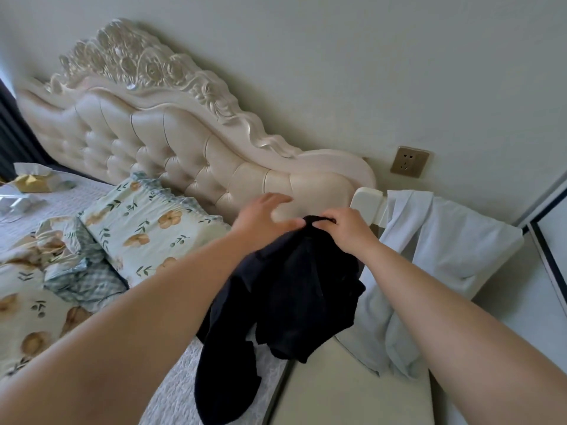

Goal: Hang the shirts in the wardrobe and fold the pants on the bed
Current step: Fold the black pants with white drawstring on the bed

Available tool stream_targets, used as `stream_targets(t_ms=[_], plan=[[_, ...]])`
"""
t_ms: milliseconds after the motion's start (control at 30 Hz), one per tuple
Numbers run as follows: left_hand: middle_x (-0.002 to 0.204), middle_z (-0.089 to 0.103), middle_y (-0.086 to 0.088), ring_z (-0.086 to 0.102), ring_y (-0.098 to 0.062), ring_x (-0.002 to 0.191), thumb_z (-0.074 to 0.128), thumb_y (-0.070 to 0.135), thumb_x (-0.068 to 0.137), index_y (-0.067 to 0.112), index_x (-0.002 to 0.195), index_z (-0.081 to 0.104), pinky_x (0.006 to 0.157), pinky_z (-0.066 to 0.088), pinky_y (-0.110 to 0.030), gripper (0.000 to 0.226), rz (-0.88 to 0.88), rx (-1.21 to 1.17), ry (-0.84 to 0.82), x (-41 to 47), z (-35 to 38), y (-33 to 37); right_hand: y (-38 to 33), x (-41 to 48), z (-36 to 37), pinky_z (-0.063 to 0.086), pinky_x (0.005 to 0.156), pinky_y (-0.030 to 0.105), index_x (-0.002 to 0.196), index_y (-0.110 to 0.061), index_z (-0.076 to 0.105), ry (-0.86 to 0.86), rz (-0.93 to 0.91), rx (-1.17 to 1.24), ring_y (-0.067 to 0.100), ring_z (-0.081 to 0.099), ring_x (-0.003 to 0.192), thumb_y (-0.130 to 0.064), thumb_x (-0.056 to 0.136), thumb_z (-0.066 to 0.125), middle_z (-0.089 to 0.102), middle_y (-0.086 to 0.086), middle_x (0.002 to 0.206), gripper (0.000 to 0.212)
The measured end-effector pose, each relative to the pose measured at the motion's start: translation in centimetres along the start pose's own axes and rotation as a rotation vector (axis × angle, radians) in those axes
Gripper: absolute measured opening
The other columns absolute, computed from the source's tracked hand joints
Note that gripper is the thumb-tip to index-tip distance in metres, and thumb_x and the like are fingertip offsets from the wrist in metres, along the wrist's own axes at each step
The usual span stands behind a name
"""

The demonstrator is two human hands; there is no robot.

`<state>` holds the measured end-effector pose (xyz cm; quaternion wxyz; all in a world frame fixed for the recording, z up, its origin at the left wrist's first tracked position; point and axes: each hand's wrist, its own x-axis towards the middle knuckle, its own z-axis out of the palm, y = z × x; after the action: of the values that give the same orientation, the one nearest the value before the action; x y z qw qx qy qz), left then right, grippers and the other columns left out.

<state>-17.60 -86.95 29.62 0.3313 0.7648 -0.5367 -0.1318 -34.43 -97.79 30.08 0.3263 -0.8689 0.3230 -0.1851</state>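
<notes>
A tufted cream headboard (184, 142) backs the bed (171, 394). Just below its right end, the right hand (343, 231) pinches the top edge of a dark garment (300, 286), probably pants. The left hand (260, 219) beside it is spread, holding nothing. Held at one point, the legs could twist or slide off the mattress edge.

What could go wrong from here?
1. Only the right hand pinches the dark garment, at one bunched spot; the left hand is open, so it may slip.
2. Its hanging end trails low and could drag.
3. The white garment draped on the chair beside it could get pulled off.
</notes>
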Motion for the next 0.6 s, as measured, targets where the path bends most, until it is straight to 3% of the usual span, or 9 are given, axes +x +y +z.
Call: stream_targets(t_ms=[67,133,200,267,333,433,500,600], plan=[[0.122,0.057,0.007,0.051,-0.013,0.113,0.069,0.053,0.076,0.029,0.132,0.05,0.093,0.041,-0.03,0.064,0.041,0.035,-0.185,-0.1,1.7,1.4,-1.1,0.2,0.1,0.045,0.072,0.022,0.085,-0.019,0.074,-0.001,-0.055,0.062,0.01,0.061,0.077,-0.026,0.085,0.065,0.069,-0.006,0.078,0.011],[0.104,0.064,0.006,0.057,-0.015,0.1,0.067,0.044,0.082,0.022,0.122,0.058,0.081,0.045,-0.026,0.046,0.03,0.001,-0.272,0.0,2.7,1.8,-1.7,0.4,0.2,0.044,0.064,0.012,0.072,-0.029,0.072,-0.009,-0.052,0.148,0.002,0.06,0.068,-0.025,0.081,0.07,0.067,-0.014,0.068,0.01],[0.087,0.066,0.006,0.06,-0.018,0.089,0.061,0.037,0.089,0.018,0.107,0.064,0.069,0.045,-0.017,0.026,-0.004,-0.1,-0.258,-0.1,3.0,1.7,-1.5,0.4,0.2,0.042,0.059,0.008,0.067,-0.032,0.068,-0.011,-0.009,0.238,-0.005,0.057,0.061,-0.026,0.08,0.072,0.064,-0.018,0.063,0.015],[0.087,0.068,0.003,0.064,-0.018,0.085,0.057,0.033,0.093,0.019,0.104,0.066,0.071,0.048,-0.018,0.02,-0.02,-0.206,-0.23,-0.2,3.0,1.5,-0.5,0.2,-0.1,0.041,0.063,0.007,0.082,-0.029,0.067,-0.049,0.064,0.346,-0.008,0.057,0.07,-0.03,0.082,0.07,0.064,-0.018,0.076,0.004],[0.094,0.069,0.007,0.063,-0.006,0.087,0.056,0.027,0.094,0.025,0.108,0.065,0.078,0.048,-0.016,0.017,-0.008,-0.321,-0.215,-0.5,2.6,1.4,1.0,-0.4,-0.7,0.043,0.075,0.011,0.105,-0.031,0.06,-0.202,0.127,0.461,-0.005,0.058,0.092,-0.032,0.082,0.07,0.062,-0.015,0.099,0.024],[0.087,0.068,0.019,0.062,0.005,0.083,0.057,0.026,0.094,0.036,0.095,0.065,0.072,0.047,-0.007,0.013,-0.033,-0.433,-0.221,-0.7,1.2,1.1,2.9,-1.6,-0.2,0.044,0.083,0.013,0.109,-0.037,0.056,-0.469,0.199,0.489,0.001,0.059,0.104,-0.021,0.081,0.072,0.063,-0.017,0.105,0.035],[0.083,0.069,0.02,0.065,0.004,0.08,0.058,0.028,0.093,0.039,0.091,0.064,0.068,0.048,-0.007,0.012,-0.076,-0.487,-0.226,-0.7,0.1,0.6,3.5,-1.9,1.0,0.041,0.085,0.016,0.115,-0.028,0.06,-0.418,0.275,0.361,0.012,0.059,0.108,-0.02,0.084,0.069,0.062,-0.014,0.1,0.033],[0.082,0.07,0.019,0.066,0.004,0.079,0.062,0.029,0.091,0.037,0.093,0.065,0.064,0.048,-0.007,0.008,-0.104,-0.453,-0.23,-1.1,-1.5,-0.9,3.1,-1.1,1.9,0.043,0.073,0.015,0.112,-0.017,0.064,-0.174,0.283,0.359,0.017,0.062,0.099,-0.019,0.087,0.065,0.065,-0.008,0.094,0.025]])
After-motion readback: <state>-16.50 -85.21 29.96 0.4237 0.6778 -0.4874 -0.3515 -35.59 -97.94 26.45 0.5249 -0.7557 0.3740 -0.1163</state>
